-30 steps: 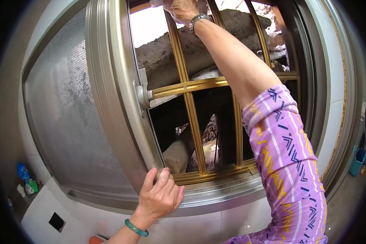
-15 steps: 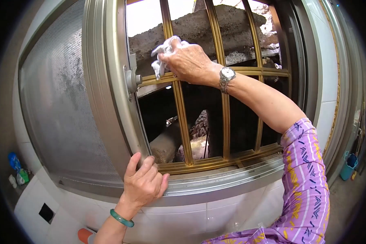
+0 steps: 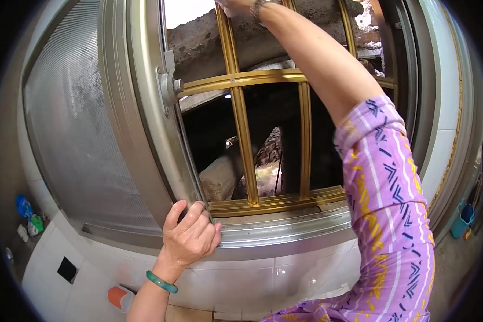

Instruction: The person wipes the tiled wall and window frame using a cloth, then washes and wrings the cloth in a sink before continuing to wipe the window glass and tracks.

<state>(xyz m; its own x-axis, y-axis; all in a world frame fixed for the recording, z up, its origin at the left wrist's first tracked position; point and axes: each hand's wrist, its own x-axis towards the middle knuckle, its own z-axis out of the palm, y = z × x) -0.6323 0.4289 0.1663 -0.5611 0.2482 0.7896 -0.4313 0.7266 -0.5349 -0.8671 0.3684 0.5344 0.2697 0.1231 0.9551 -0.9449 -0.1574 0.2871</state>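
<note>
My left hand (image 3: 189,234), with a green bangle (image 3: 161,282) on its wrist, curls its fingers over the lower corner of the metal window frame (image 3: 169,155), beside the sill track (image 3: 284,228). High up, my right hand (image 3: 237,5) is at a gold upright bar of the window grille (image 3: 225,40). The picture's upper edge cuts off most of that hand, and the white cloth seen in it half a second ago is out of view. A metal watch (image 3: 258,11) circles the right wrist. My right arm reaches across the grille in a patterned purple sleeve (image 3: 386,193).
Left of the opening stands a textured glass pane (image 3: 80,123). A grey latch (image 3: 169,86) juts from the frame. Behind the grille are rough concrete pieces (image 3: 220,180). Below lie an orange-and-white container (image 3: 121,298) and white tiles; a blue bucket (image 3: 463,221) stands far right.
My right hand has moved up along the grille to the picture's upper edge, taking the white cloth out of view. The view has shifted slightly. My left hand keeps its place on the frame.
</note>
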